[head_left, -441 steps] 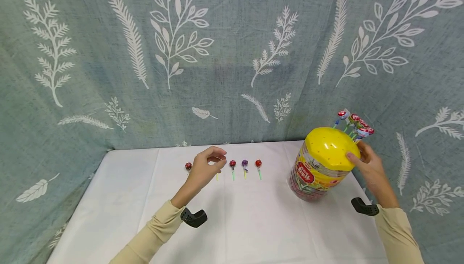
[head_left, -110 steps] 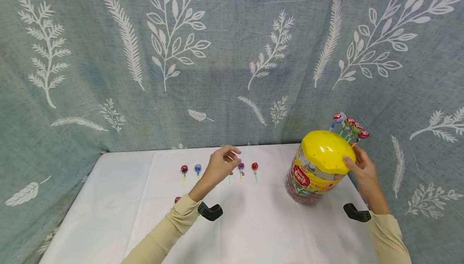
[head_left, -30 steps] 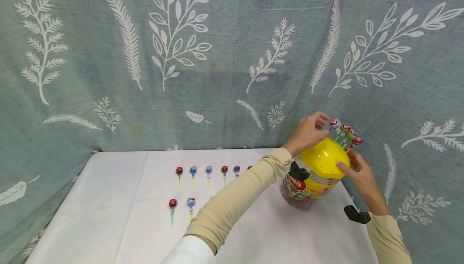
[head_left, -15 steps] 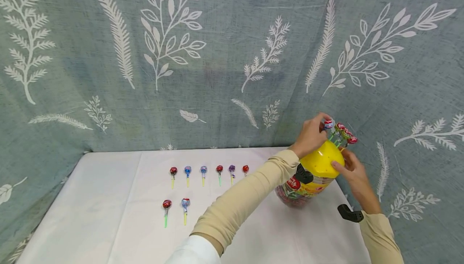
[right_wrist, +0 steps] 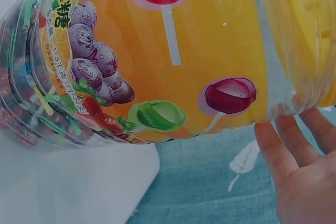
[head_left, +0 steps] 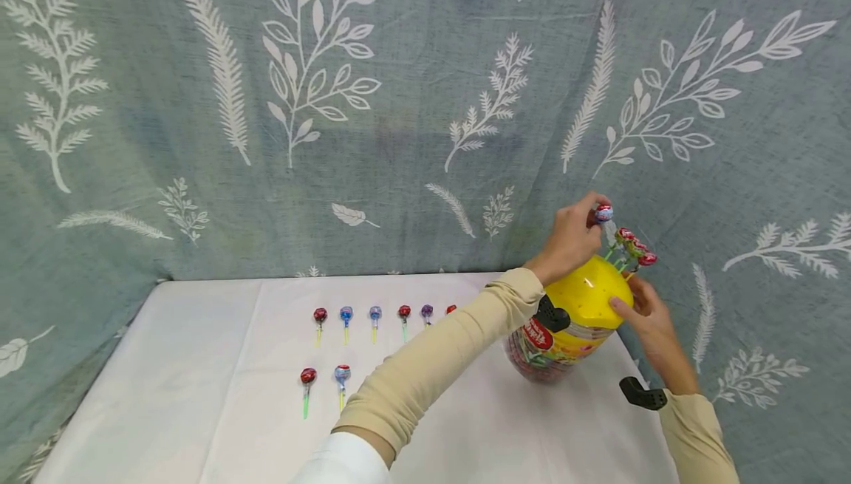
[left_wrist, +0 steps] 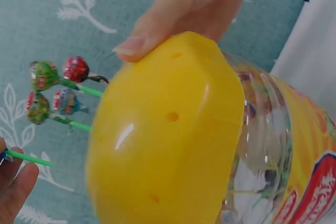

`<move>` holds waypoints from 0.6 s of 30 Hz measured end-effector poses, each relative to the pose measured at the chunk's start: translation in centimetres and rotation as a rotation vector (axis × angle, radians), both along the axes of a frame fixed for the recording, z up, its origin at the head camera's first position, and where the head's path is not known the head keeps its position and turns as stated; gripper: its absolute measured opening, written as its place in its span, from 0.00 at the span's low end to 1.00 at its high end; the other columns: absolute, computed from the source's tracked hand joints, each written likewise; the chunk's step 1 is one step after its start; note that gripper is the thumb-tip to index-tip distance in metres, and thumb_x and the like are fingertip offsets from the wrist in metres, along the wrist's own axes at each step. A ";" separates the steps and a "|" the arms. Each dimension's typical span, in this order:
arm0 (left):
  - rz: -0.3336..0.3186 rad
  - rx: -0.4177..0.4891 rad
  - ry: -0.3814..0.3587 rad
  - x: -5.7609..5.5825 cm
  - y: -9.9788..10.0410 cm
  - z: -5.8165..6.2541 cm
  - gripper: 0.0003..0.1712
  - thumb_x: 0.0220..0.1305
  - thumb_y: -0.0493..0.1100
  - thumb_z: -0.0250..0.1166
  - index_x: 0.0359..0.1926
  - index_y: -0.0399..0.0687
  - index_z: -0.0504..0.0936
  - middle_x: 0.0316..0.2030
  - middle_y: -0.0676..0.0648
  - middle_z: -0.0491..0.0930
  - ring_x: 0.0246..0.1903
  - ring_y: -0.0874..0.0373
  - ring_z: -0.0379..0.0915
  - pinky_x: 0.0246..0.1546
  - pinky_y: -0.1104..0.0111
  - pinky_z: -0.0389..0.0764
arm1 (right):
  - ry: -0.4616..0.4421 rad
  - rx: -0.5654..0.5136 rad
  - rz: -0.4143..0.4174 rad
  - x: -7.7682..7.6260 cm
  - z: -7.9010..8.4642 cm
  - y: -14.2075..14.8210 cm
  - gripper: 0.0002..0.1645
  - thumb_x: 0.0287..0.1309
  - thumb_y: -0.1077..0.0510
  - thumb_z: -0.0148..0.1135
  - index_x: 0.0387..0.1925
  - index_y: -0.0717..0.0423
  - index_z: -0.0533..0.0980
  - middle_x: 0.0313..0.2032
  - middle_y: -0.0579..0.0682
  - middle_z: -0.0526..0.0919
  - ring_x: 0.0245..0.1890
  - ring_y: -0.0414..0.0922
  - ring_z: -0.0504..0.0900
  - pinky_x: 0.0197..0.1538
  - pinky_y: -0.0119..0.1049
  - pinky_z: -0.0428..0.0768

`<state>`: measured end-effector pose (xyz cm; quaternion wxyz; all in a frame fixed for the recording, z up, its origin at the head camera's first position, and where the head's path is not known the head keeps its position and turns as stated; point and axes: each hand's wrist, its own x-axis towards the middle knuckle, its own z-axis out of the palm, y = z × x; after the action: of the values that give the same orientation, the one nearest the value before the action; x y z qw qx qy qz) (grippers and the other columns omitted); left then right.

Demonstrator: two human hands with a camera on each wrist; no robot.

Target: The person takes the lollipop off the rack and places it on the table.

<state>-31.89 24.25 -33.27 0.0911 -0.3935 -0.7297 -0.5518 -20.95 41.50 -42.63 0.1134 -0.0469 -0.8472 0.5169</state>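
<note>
My left hand (head_left: 573, 239) pinches a lollipop (head_left: 603, 213) in a blue, white and red wrapper above the jar's far side. In the left wrist view, its green stick (left_wrist: 32, 158) stands apart from the yellow lid (left_wrist: 152, 129), which has small holes. Several other lollipops (head_left: 628, 239) stick up out of the lid. The clear candy jar (head_left: 565, 351) is tilted to the right on the table. My right hand (head_left: 654, 321) grips its top, thumb on the lid and fingers behind; the right wrist view shows fingertips (right_wrist: 268, 132) against the jar's neck.
Several lollipops lie in a back row on the white-covered table (head_left: 199, 410), including a blue one (head_left: 346, 314); my left sleeve (head_left: 432, 362) overlaps the row's right end. Two more lie in front, a dark red one (head_left: 308, 377) and a light blue one (head_left: 342, 375). A leaf-patterned curtain hangs behind.
My left hand has moved from the back row over to the jar, taken hold of a lollipop in the lid and lifted it up. The right hand keeps its grip on the jar.
</note>
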 end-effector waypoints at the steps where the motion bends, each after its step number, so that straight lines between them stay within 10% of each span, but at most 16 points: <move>1: -0.008 0.012 0.002 0.1 -0.3 0.1 0.19 0.64 0.28 0.53 0.54 0.44 0.71 0.36 0.50 0.77 0.29 0.66 0.69 0.27 0.81 0.69 | 0.004 -0.001 -0.002 0.0 -0.1 0.0 0.38 0.67 0.52 0.53 0.71 0.58 0.50 0.68 0.56 0.56 0.59 0.38 0.63 0.50 0.17 0.66; 18: -0.051 0.040 -0.008 1.1 -6.0 -1.2 0.17 0.64 0.33 0.58 0.53 0.46 0.73 0.34 0.51 0.79 0.31 0.70 0.73 0.35 0.81 0.74 | 0.069 -0.032 0.008 0.1 -0.3 -0.3 0.38 0.66 0.56 0.54 0.71 0.61 0.50 0.61 0.44 0.62 0.51 0.30 0.65 0.47 0.15 0.67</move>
<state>-30.76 18.25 -34.42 0.0818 -0.4078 -0.7087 -0.5699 -20.87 41.22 -42.97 0.1400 -0.0275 -0.8346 0.5321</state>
